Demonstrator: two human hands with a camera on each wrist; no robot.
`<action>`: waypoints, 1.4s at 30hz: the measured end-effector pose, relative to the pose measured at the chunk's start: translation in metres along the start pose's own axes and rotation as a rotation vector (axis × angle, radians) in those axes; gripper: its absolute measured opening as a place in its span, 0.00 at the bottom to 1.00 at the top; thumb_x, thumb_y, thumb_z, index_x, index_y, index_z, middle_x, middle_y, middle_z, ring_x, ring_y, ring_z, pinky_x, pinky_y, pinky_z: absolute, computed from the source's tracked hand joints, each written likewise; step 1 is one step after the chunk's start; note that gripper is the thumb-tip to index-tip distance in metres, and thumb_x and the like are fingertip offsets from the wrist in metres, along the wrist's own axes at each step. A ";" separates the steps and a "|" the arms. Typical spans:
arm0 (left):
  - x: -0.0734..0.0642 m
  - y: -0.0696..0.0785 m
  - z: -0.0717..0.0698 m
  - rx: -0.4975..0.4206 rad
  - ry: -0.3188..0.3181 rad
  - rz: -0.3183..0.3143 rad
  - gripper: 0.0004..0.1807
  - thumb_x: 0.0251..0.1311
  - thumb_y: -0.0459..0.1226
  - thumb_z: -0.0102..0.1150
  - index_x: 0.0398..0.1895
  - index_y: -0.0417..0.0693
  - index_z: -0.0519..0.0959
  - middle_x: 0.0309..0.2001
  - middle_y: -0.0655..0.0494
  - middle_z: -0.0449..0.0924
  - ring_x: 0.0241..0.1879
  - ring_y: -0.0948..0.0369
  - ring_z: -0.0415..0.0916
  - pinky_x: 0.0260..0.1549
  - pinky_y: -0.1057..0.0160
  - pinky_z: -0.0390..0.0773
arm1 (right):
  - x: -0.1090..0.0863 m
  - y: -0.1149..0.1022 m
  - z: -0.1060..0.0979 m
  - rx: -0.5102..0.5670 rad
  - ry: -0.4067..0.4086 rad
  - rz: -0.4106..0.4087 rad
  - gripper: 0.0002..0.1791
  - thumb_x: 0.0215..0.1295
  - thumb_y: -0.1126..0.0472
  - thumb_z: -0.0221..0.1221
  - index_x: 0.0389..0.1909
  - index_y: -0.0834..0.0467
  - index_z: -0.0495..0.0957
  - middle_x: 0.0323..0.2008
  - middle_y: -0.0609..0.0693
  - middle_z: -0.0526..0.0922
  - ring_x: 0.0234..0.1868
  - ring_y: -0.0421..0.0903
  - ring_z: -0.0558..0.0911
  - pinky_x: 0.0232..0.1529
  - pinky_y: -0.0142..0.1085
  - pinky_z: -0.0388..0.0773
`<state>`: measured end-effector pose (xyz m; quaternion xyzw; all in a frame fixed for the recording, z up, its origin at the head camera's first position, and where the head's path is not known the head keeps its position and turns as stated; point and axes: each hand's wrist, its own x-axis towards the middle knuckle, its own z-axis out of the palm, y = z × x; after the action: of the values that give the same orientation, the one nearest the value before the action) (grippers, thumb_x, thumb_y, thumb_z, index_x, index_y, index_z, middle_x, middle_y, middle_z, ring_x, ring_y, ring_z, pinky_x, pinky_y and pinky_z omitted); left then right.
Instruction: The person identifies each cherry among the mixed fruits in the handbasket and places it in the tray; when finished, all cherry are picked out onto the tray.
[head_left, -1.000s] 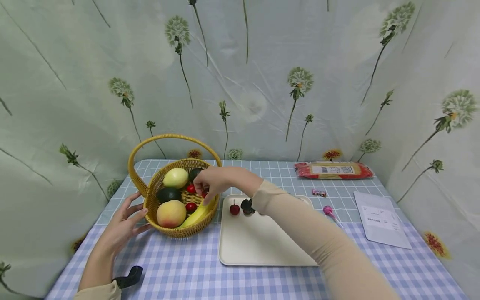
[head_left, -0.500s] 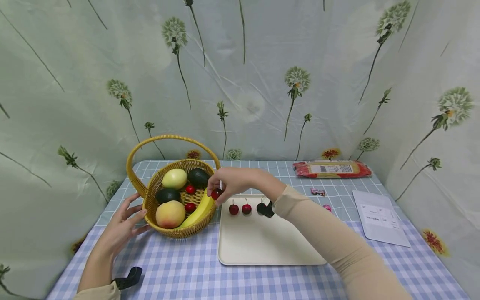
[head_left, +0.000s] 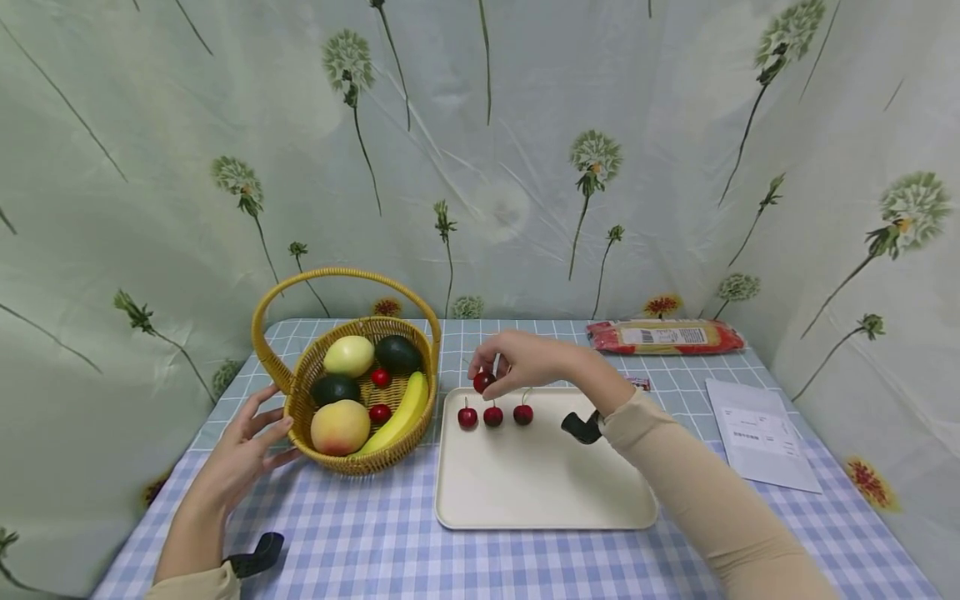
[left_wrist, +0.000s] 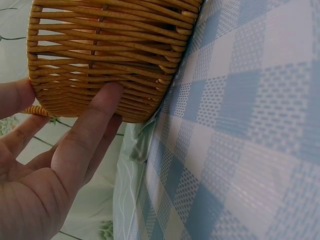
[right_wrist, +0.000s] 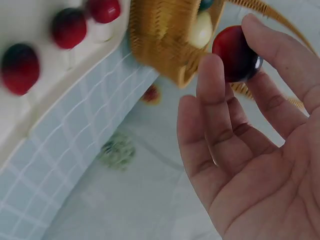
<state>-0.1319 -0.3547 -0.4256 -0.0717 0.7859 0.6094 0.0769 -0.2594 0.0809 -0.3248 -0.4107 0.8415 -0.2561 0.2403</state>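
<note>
In the head view my right hand (head_left: 517, 363) pinches a dark red cherry (head_left: 483, 382) above the back left part of the cream tray (head_left: 540, 517). The right wrist view shows this cherry (right_wrist: 236, 54) between thumb and fingertips. A row of 3 cherries (head_left: 492, 416) with stems lies on the tray. At the left stands a yellow wicker basket (head_left: 360, 465) with a raised handle. It holds a peach (head_left: 341, 428), a banana (head_left: 401, 421), a pale yellow-green fruit (head_left: 349, 357), 2 dark green fruits (head_left: 398, 355) and 2 cherries (head_left: 380, 413). My left hand (head_left: 240, 450) touches the basket's left side with fairly straight fingers.
At the back right lies a red and yellow package (head_left: 663, 337). A small wrapped sweet (head_left: 640, 383) is partly hidden behind my right wrist. A grey-white pouch with a label (head_left: 761, 433) lies on the right of the checked cloth (head_left: 360, 542). A patterned curtain hangs behind.
My right hand has lifted a cherry out of the basket and moved right with it, to above the tray. The cherries on the tray are now uncovered. My left hand stays at the basket.
</note>
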 end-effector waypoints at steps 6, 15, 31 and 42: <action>0.000 -0.001 -0.001 0.003 -0.002 -0.003 0.43 0.83 0.45 0.54 0.90 0.62 0.40 0.81 0.31 0.49 0.51 0.80 0.73 0.53 0.57 0.90 | -0.025 0.034 0.004 0.009 0.079 0.095 0.18 0.70 0.55 0.72 0.57 0.55 0.86 0.44 0.45 0.88 0.43 0.42 0.84 0.47 0.35 0.84; 0.001 -0.001 -0.001 0.004 -0.007 0.002 0.43 0.83 0.44 0.53 0.90 0.62 0.40 0.81 0.32 0.50 0.51 0.80 0.74 0.53 0.57 0.90 | -0.054 0.079 0.018 0.050 0.161 0.176 0.13 0.65 0.60 0.75 0.47 0.54 0.84 0.40 0.47 0.86 0.39 0.43 0.83 0.41 0.35 0.81; 0.000 -0.002 -0.001 -0.013 -0.006 0.010 0.43 0.83 0.44 0.54 0.89 0.63 0.42 0.80 0.32 0.51 0.51 0.80 0.75 0.52 0.58 0.90 | -0.054 0.108 0.047 0.066 0.181 0.247 0.18 0.61 0.57 0.79 0.47 0.55 0.83 0.39 0.49 0.84 0.39 0.43 0.78 0.43 0.35 0.77; 0.001 -0.003 -0.002 -0.004 -0.005 0.012 0.43 0.83 0.45 0.54 0.90 0.62 0.41 0.80 0.32 0.51 0.51 0.80 0.74 0.52 0.58 0.90 | -0.056 0.112 0.051 0.056 0.170 0.251 0.17 0.60 0.57 0.79 0.44 0.54 0.82 0.33 0.47 0.80 0.36 0.42 0.74 0.39 0.32 0.72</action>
<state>-0.1321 -0.3568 -0.4279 -0.0659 0.7849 0.6116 0.0750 -0.2610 0.1737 -0.4227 -0.2721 0.8961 -0.2812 0.2095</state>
